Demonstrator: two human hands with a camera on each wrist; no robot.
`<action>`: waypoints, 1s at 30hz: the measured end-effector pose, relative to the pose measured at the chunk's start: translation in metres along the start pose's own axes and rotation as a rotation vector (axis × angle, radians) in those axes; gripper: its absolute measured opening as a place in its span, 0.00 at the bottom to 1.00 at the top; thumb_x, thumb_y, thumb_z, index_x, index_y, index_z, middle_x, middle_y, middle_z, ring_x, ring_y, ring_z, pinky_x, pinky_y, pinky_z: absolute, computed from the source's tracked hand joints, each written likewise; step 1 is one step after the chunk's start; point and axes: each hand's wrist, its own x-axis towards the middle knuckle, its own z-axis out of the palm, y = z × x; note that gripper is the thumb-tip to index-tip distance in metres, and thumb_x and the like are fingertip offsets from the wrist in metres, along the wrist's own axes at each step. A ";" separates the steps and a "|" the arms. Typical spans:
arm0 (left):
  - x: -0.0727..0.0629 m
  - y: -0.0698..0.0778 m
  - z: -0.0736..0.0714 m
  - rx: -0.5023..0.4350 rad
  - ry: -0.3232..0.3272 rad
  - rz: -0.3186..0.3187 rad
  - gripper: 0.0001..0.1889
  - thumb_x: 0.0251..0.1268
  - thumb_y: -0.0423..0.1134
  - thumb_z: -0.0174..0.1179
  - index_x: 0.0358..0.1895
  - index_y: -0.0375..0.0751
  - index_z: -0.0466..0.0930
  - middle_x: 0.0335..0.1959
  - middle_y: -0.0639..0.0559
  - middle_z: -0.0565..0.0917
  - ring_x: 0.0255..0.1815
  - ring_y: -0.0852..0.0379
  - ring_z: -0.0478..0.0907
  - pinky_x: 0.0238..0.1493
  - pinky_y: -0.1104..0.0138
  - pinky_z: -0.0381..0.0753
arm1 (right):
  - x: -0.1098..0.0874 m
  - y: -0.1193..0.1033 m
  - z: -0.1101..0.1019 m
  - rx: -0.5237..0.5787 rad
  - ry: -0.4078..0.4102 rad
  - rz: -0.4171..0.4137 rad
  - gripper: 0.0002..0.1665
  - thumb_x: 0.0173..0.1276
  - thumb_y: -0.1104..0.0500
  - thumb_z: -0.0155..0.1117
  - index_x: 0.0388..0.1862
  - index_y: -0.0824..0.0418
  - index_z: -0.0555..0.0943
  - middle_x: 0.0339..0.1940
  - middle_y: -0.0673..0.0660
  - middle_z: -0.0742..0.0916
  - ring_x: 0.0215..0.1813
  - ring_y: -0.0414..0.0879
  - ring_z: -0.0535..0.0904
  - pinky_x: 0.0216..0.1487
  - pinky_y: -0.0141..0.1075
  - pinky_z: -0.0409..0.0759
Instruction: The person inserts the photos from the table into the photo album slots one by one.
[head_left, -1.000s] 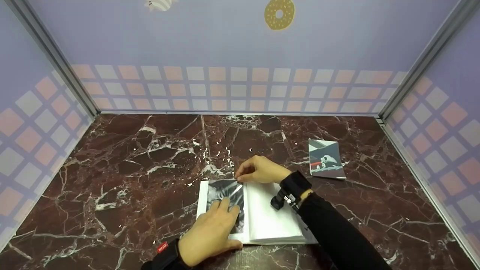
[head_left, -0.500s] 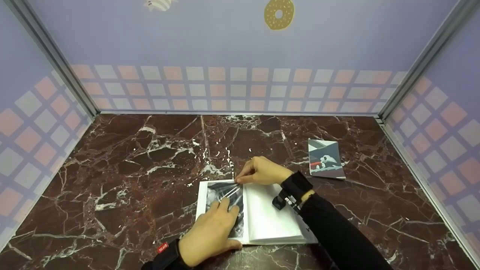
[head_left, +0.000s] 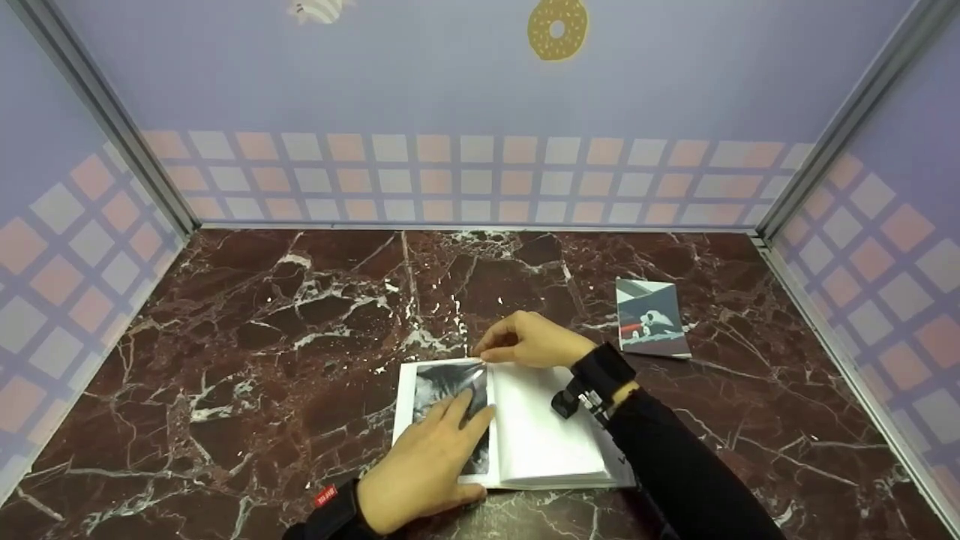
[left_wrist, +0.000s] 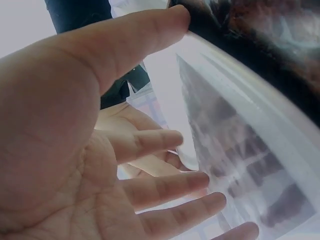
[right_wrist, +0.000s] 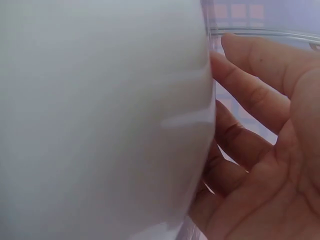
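An open photo album lies on the table. Its left page bears a black-and-white photo under a clear sleeve, and its right page is white. My left hand rests over the photo with fingers spread and straight. The left wrist view shows its thumb by the album's edge and nothing in the palm. At the album's top edge, near the spine, my right hand has its thumb and index finger bent close together. Its fingers are beside a page edge in the right wrist view; whether they pinch the sleeve is unclear.
A small picture card with a dark blue-grey print lies at the right, beyond the album. Marble-patterned table surrounds both. Lilac panels with pink and white squares enclose the back and sides.
My right hand has shifted slightly right along the album's top edge. My left fingers have slid a little up and toward the spine. Creases in the sleeve seen half a second ago have lessened.
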 end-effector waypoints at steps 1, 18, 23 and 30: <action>0.000 0.000 0.000 -0.006 -0.011 0.004 0.54 0.51 0.59 0.82 0.81 0.48 0.67 0.82 0.30 0.67 0.76 0.28 0.73 0.61 0.34 0.85 | -0.001 0.001 -0.001 0.000 0.006 0.002 0.12 0.76 0.51 0.72 0.54 0.51 0.91 0.49 0.49 0.94 0.45 0.37 0.86 0.57 0.38 0.85; 0.003 0.004 0.003 -0.048 -0.018 0.052 0.52 0.57 0.65 0.75 0.83 0.53 0.65 0.84 0.33 0.63 0.81 0.29 0.67 0.64 0.28 0.79 | -0.047 0.044 -0.040 0.094 0.260 0.056 0.17 0.78 0.51 0.69 0.56 0.60 0.89 0.48 0.59 0.94 0.47 0.57 0.89 0.47 0.33 0.83; 0.006 0.007 0.005 -0.015 -0.008 0.055 0.48 0.65 0.72 0.64 0.82 0.49 0.68 0.84 0.34 0.64 0.82 0.31 0.67 0.71 0.31 0.77 | -0.064 0.060 -0.048 0.109 0.371 0.116 0.16 0.79 0.54 0.68 0.56 0.64 0.89 0.48 0.62 0.93 0.48 0.59 0.87 0.48 0.32 0.81; 0.011 0.014 0.006 -0.046 0.019 0.040 0.40 0.77 0.72 0.50 0.78 0.45 0.73 0.84 0.39 0.67 0.82 0.36 0.68 0.76 0.35 0.73 | -0.089 0.083 -0.060 0.108 0.517 0.227 0.18 0.81 0.53 0.66 0.57 0.66 0.87 0.49 0.65 0.92 0.46 0.56 0.86 0.43 0.31 0.79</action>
